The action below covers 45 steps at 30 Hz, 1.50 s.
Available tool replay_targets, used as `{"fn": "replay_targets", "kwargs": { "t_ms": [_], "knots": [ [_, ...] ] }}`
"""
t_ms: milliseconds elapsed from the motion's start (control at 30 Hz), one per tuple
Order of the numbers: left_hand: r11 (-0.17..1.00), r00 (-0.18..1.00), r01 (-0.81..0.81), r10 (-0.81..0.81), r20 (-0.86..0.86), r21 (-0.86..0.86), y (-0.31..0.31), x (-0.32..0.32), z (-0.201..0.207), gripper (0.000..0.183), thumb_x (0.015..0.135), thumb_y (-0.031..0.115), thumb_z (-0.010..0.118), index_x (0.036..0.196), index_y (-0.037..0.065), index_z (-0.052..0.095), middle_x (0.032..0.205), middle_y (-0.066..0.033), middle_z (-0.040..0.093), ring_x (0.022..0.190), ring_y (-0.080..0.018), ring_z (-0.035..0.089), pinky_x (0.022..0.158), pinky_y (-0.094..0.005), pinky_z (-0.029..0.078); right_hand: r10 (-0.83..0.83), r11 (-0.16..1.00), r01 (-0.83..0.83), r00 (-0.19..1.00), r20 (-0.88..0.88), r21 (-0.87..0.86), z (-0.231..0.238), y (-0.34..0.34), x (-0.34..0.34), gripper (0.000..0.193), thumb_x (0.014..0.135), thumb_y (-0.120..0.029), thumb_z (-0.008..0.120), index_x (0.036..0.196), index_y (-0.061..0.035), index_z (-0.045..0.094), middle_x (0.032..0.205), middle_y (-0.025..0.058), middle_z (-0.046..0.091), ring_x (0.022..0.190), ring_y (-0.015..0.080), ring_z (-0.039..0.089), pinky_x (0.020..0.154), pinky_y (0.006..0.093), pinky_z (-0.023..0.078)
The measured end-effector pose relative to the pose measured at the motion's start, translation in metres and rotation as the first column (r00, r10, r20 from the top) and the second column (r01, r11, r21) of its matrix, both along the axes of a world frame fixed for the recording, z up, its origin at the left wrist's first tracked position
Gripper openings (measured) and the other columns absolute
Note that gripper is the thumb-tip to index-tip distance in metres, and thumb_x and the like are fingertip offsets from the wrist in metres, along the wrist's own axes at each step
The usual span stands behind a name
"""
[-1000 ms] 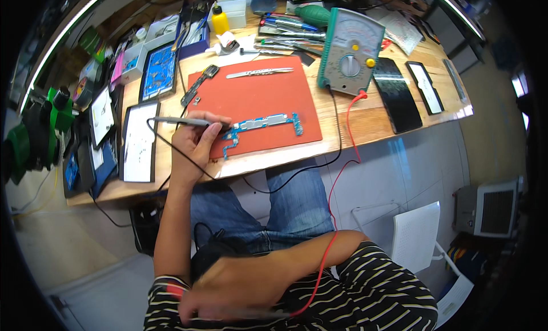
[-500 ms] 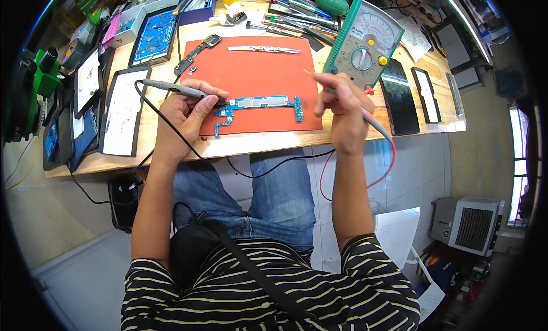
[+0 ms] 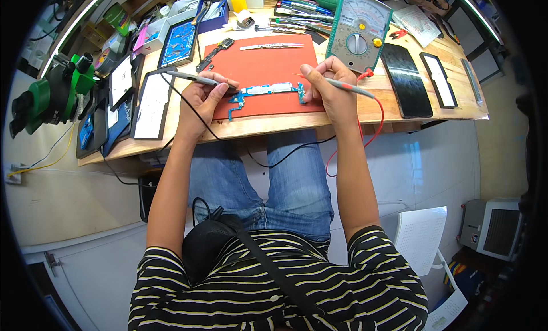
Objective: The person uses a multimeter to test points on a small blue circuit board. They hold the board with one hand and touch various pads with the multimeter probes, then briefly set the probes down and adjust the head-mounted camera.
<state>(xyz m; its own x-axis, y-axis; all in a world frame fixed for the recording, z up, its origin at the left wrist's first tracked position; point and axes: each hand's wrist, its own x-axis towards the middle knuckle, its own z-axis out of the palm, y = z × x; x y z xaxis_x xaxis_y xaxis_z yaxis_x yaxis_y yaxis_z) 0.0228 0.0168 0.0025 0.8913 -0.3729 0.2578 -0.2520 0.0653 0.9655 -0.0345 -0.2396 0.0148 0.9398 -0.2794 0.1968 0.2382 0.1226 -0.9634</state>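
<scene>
A blue U-shaped phone circuit board lies near the front edge of an orange mat. My left hand is at the board's left end, closed around a grey test probe with a black lead. The tip of that probe is hidden by my fingers. My right hand grips a second grey test probe, this one with a red lead. Its thin tip points left, over the board's right end; whether it touches is unclear. The lower fingers of this hand are beside the board's right arm.
A green analog multimeter stands beyond my right hand. Metal tweezers and a small dark phone part lie on the mat's far side. Dark phone panels are at the right, framed screens at the left. Pens and tools crowd the back.
My right hand has moved left to the board's right end, bringing its probe tip over the board. My left hand stays at the left end. The whole view has shifted slightly.
</scene>
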Motion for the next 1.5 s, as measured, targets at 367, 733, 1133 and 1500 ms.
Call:
{"fn": "replay_targets", "kwargs": {
  "t_ms": [367, 733, 1133, 1500],
  "knots": [
    [0.998, 0.999, -0.017, 0.015, 0.045, 0.056, -0.002, -0.002, 0.002, 0.011, 0.095, 0.007, 0.056, 0.1, -0.001, 0.053, 0.097, -0.0155, 0.068, 0.092, -0.0193, 0.067, 0.088, -0.0319, 0.053, -0.072, 0.994, 0.077, 0.996, 0.056, -0.075, -0.008, -0.005, -0.002, 0.03, 0.086, -0.02, 0.069, 0.066, -0.0038, 0.052, 0.053, 0.0029, 0.056, 0.044, 0.0071, 0.055, 0.04, 0.0209, 0.042],
    [1.0, 1.0, -0.026, 0.026, -0.014, 0.002, -0.001, -0.004, -0.002, 0.011, 0.094, 0.005, 0.056, 0.102, -0.002, 0.053, 0.099, -0.0163, 0.067, 0.094, -0.02, 0.066, 0.088, -0.0321, 0.053, -0.183, 0.982, 0.177, 0.977, 0.114, 0.064, -0.011, -0.002, -0.004, 0.025, 0.086, -0.013, 0.07, 0.073, -0.0053, 0.05, 0.054, -0.0004, 0.054, 0.043, 0.004, 0.051, 0.039, 0.0186, 0.034],
    [0.982, 0.953, -0.087, 0.033, 0.302, 0.167, -0.007, -0.02, 0.017, 0.008, 0.093, 0.003, 0.056, 0.101, -0.001, 0.056, 0.11, -0.017, 0.065, 0.096, -0.0216, 0.065, 0.084, -0.0309, 0.052, -0.096, 0.947, 0.094, 0.995, -0.01, 0.306, 0.006, 0.011, -0.043, 0.012, 0.086, -0.004, 0.062, 0.094, -0.0007, 0.054, 0.075, 0.0059, 0.059, 0.06, 0.0141, 0.062, 0.05, 0.0206, 0.045],
    [0.812, 0.58, -0.256, -0.306, 0.755, 0.525, -0.124, 0.104, 0.094, 0.015, 0.083, 0.001, 0.056, 0.097, 0.003, 0.059, 0.09, -0.018, 0.065, 0.086, -0.0368, 0.062, 0.074, -0.0421, 0.049, 0.093, 0.661, 0.039, 0.987, -0.133, 0.749, 0.053, 0.003, 0.036, 0.06, 0.091, -0.033, 0.062, 0.132, 0.0046, 0.038, 0.117, 0.0174, 0.056, 0.111, 0.0261, 0.057, 0.094, 0.0357, 0.045]
  ]
}}
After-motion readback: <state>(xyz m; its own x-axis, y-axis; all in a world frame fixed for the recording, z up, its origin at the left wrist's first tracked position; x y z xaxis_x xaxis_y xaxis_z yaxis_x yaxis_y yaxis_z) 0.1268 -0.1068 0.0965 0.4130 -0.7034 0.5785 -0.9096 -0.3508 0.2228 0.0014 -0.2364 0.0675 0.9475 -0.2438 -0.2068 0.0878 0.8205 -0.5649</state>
